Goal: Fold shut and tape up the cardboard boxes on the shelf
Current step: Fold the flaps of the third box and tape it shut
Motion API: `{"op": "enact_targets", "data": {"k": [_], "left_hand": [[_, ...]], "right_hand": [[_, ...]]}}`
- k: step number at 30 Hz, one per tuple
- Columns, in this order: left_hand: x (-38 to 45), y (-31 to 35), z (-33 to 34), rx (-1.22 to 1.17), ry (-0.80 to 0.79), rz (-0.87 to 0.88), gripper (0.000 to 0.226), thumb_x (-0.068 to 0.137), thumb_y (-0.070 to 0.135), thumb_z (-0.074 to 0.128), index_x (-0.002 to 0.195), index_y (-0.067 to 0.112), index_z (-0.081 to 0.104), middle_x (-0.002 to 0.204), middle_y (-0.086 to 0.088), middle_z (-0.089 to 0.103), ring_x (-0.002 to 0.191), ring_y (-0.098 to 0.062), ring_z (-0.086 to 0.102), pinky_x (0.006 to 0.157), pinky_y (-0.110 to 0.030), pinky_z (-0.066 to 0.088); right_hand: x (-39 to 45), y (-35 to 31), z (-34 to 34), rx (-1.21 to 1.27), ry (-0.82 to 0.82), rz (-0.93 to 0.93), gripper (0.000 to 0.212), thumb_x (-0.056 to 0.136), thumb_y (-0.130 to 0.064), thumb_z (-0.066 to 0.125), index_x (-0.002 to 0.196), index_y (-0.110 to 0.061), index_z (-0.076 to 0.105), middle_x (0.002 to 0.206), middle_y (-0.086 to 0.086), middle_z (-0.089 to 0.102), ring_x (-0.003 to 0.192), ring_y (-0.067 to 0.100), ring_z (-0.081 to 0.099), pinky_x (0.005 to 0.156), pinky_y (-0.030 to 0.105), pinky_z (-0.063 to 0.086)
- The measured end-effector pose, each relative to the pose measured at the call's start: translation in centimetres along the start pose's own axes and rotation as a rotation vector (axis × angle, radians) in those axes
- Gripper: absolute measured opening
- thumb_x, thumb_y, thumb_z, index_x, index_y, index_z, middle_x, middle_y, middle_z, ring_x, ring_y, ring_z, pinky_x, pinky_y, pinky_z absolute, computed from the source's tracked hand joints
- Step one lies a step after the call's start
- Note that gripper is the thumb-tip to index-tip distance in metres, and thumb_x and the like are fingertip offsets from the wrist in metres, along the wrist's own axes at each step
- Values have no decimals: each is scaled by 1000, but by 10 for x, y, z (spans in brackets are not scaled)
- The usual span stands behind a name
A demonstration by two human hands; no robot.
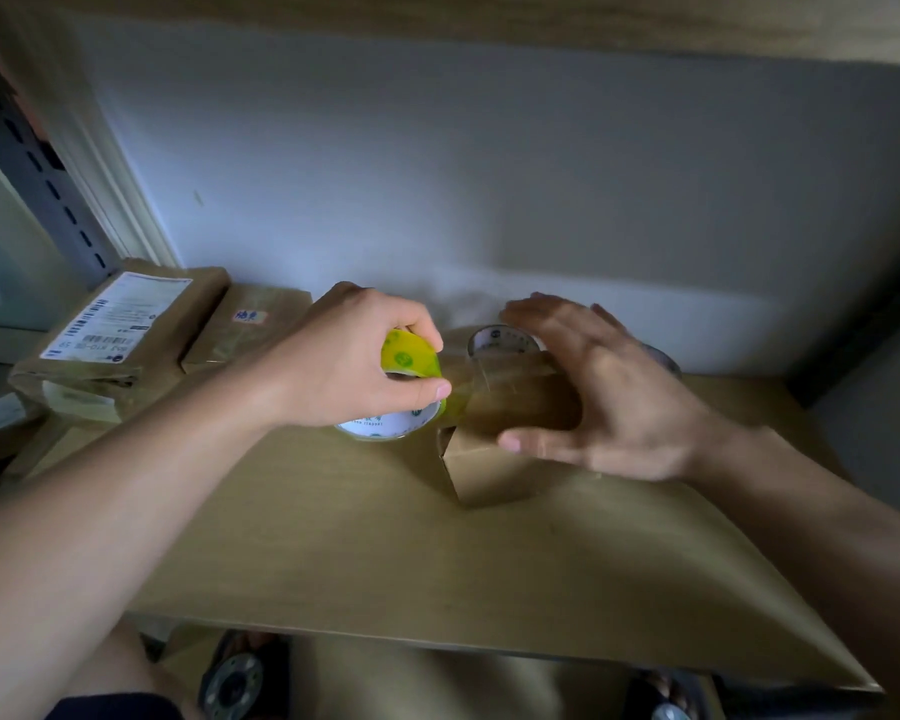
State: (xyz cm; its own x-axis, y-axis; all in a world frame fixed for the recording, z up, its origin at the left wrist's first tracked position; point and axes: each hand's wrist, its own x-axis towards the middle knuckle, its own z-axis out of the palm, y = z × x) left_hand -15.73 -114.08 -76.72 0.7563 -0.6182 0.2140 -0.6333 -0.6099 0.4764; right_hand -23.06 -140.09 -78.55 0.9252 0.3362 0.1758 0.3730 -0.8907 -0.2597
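Note:
A small brown cardboard box [494, 465] stands on the wooden shelf [385, 553], its top folded shut with clear tape running across it. My left hand [354, 361] grips a yellow-green roll of tape [411, 371] just left of the box, with the tape strip stretched onto the box top. My right hand [598, 397] is open, fingers spread and blurred, palm over the right side of the box top, thumb along its front edge. A second roll of clear tape [500, 343] stands right behind the box.
Two taped brown parcels lie at the back left, one with a white shipping label [118, 317], one with a small sticker [253, 324]. A white wall [489, 174] closes the back. A grey slotted shelf upright [48, 189] rises at the left. An upper shelf board [489, 18] hangs overhead.

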Motion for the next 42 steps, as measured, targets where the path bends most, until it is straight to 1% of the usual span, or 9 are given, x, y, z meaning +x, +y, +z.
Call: {"op": "enact_targets", "data": {"k": [3,7,12,19,28,32,35,39,42], "left_hand": [[2,7,0,37,0,9,34,75,50,80,100,28,75,92,16,74,89,-6,66,78,-20,48],[5,13,-3,121,-86,-26,34,73,59,74,96,33,72,82,21,66,90,-5,57,76,-29,47],[8,15,-13,252,-166,-92,30,73,64,72,90,40,65,87,15,63,99,-8,46,80,-33,50],[12,26,-15,369,-258,-132,49,73,58,83,115,36,73,83,14,56,104,-18,57,73,-29,52],[12,15,-8,533,-330,-158,63,68,58,85,126,40,67,80,15,44,91,-21,60,72,-32,55],[6,-1,-4,450,-329,-114,74,69,73,78,133,39,64,105,13,67,109,-15,61,88,-34,55],[-2,-16,-2,292,-281,-70,65,81,76,63,133,38,64,127,17,69,123,-10,58,99,-34,50],[-13,-25,-2,124,-227,-42,54,79,74,53,120,41,64,110,26,69,103,1,62,89,-31,51],[-15,-27,-2,48,-175,-27,36,78,68,59,99,39,58,90,19,68,86,-5,64,74,-35,52]], "right_hand": [[9,-7,12,-166,-145,-24,126,66,-95,48,163,-22,14,170,-6,15,157,8,5,129,47,4],[12,-2,17,-153,-165,7,125,65,-92,60,160,-22,20,167,-6,25,153,13,22,128,40,14],[11,-3,21,-50,-223,81,121,66,-81,72,159,-26,20,162,-6,32,145,16,36,111,34,36],[7,2,27,55,-186,101,118,63,-76,79,157,-30,26,155,-6,39,141,14,35,108,27,33],[5,5,28,58,-187,107,115,64,-78,77,156,-30,27,154,-6,39,141,15,35,114,36,37],[6,8,27,50,-196,94,114,66,-80,74,157,-29,26,154,-5,39,141,14,35,115,35,35],[7,9,27,35,-209,86,115,67,-81,71,158,-29,24,156,-5,38,142,14,33,116,34,32],[7,12,28,19,-204,67,115,68,-82,70,158,-28,24,157,-5,38,142,13,32,115,32,31],[8,12,28,3,-212,64,116,68,-83,69,159,-28,22,159,-5,36,144,12,30,116,30,29]]}}
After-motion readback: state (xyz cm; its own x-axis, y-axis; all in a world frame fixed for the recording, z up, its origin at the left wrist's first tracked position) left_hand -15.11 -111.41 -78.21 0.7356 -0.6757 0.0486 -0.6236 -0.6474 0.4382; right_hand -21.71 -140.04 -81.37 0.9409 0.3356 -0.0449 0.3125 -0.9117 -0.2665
